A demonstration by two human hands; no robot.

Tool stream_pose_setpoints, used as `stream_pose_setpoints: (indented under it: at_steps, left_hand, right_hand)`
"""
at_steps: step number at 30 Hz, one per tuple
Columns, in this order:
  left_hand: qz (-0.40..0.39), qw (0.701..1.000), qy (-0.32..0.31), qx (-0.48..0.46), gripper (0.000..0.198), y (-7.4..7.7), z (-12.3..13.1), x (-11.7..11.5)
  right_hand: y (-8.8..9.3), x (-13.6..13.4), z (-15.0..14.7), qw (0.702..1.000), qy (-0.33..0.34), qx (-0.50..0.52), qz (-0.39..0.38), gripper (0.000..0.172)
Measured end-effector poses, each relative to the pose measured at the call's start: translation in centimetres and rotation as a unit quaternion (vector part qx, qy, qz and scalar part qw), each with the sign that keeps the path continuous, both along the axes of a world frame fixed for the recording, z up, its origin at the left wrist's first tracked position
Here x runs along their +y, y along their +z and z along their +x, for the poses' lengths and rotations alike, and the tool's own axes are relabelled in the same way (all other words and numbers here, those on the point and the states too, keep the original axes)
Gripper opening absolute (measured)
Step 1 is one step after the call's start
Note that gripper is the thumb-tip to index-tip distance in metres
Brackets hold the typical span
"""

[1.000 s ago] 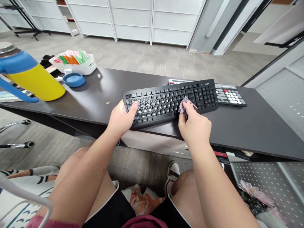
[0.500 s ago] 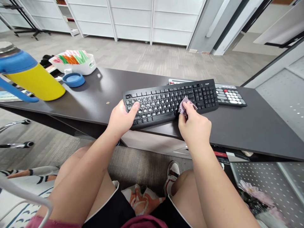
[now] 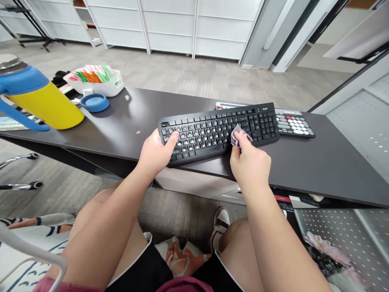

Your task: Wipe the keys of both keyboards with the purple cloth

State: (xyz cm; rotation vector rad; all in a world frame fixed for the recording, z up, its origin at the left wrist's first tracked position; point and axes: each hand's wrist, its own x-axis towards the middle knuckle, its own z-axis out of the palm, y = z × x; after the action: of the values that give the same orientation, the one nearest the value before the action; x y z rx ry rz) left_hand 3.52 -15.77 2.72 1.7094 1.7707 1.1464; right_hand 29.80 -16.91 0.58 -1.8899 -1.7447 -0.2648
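A black keyboard (image 3: 212,130) lies on the dark desk (image 3: 319,162) in front of me. My left hand (image 3: 156,152) grips its near left corner, thumb resting on the keys. My right hand (image 3: 249,164) is closed on a small purplish cloth (image 3: 240,134), which it presses against the keys to the right of the keyboard's middle.
A second keyboard with grey, white and red keys (image 3: 293,123) lies behind the black one at the right. At the left stand a yellow bottle with a blue lid (image 3: 39,101), a blue cap (image 3: 95,102) and a white basket of coloured items (image 3: 95,81). My knees are under the desk edge.
The view has shifted very slightly; my right hand with the cloth sits a touch lower and to the right on the keys. The left hand has not moved.
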Motion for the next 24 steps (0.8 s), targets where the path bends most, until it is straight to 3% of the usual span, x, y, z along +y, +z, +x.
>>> stream_pose_setpoints:
  at_steps: [24]
  left_hand:
    - [0.003,1.0,-0.003,0.003,0.044,-0.12,-0.11,-0.01]
  right_hand:
    - [-0.16,-0.14,-0.18,1.0,0.005,-0.001,-0.003,0.046]
